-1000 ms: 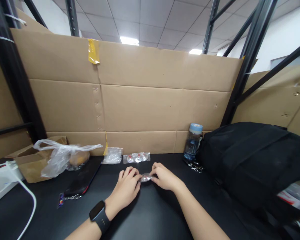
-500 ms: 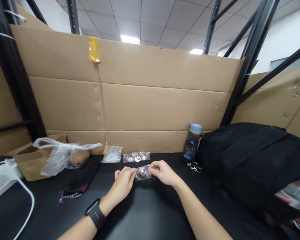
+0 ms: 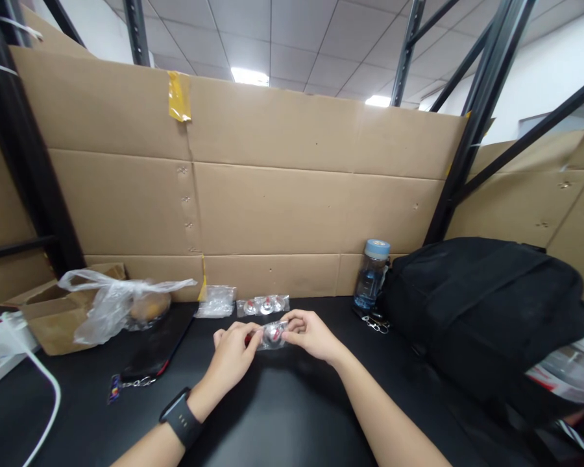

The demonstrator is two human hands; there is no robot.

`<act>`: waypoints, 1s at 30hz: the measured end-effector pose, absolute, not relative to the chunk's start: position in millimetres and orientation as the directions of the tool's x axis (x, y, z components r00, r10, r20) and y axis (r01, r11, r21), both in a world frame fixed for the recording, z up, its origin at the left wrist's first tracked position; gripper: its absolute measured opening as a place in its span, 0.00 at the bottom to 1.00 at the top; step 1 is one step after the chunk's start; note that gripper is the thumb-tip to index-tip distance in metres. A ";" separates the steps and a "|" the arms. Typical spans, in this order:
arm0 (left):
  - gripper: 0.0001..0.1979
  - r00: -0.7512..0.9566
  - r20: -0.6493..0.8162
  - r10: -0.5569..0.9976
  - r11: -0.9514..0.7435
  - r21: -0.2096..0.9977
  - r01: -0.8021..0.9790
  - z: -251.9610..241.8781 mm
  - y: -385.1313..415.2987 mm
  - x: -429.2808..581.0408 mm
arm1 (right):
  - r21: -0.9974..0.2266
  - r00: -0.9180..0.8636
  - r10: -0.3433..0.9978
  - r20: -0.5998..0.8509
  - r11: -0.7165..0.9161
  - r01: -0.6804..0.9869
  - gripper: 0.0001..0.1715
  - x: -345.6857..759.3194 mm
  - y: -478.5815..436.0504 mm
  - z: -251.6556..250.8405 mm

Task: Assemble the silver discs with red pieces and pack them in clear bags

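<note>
Both of my hands pinch one small clear plastic packet (image 3: 272,335) with a red and silver round part inside, held just above the black table (image 3: 292,415). My left hand (image 3: 232,359), with a black watch on its wrist, grips the packet's left end. My right hand (image 3: 309,335) grips its right end. Behind it, by the cardboard wall, lies a row of similar filled packets (image 3: 263,305) and a crumpled clear bag (image 3: 217,301).
A blue-capped water bottle (image 3: 371,275) and a big black backpack (image 3: 486,311) stand at the right, with keys (image 3: 376,323) in front. At the left are a dark phone (image 3: 152,351), a plastic bag over a cardboard box (image 3: 111,301) and a white cable (image 3: 39,389).
My two hands have lifted the packet slightly and carried it away from me, toward the row of packets by the wall. The view has shifted a little.
</note>
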State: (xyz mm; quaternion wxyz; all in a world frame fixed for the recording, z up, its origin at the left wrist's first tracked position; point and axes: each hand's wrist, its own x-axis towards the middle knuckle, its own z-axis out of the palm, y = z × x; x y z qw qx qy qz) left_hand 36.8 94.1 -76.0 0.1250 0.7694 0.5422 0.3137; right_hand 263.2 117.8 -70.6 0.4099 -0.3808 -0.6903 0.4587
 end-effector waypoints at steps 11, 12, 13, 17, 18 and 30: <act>0.22 0.305 0.306 0.902 -0.431 0.671 0.603 -77.3 98.1 37.0 | -0.954 -0.247 0.948 0.199 0.245 0.174 0.25 259.8 117.1 -70.2; 0.21 0.332 0.299 0.895 -0.441 0.707 0.553 -78.3 99.9 36.4 | -0.952 -0.235 0.948 0.216 0.258 0.165 0.25 260.6 117.8 -69.7; 0.19 0.361 0.293 0.885 -0.449 0.742 0.498 -79.3 101.8 35.7 | -0.950 -0.226 0.946 0.233 0.270 0.154 0.25 261.1 118.3 -69.1; 0.17 0.394 0.299 0.869 -0.451 0.806 0.384 -82.2 106.9 33.2 | -0.948 -0.234 0.940 0.247 0.285 0.141 0.25 260.1 117.7 -67.3; 0.18 0.374 0.296 0.879 -0.441 0.804 0.399 -82.2 107.3 32.3 | -0.947 -0.241 0.939 0.246 0.286 0.147 0.25 259.1 117.2 -67.4; 0.17 0.141 0.315 0.939 -0.331 0.708 0.624 -68.5 133.4 8.9 | -0.782 -0.191 0.890 0.413 0.455 0.426 0.14 251.4 117.9 -72.7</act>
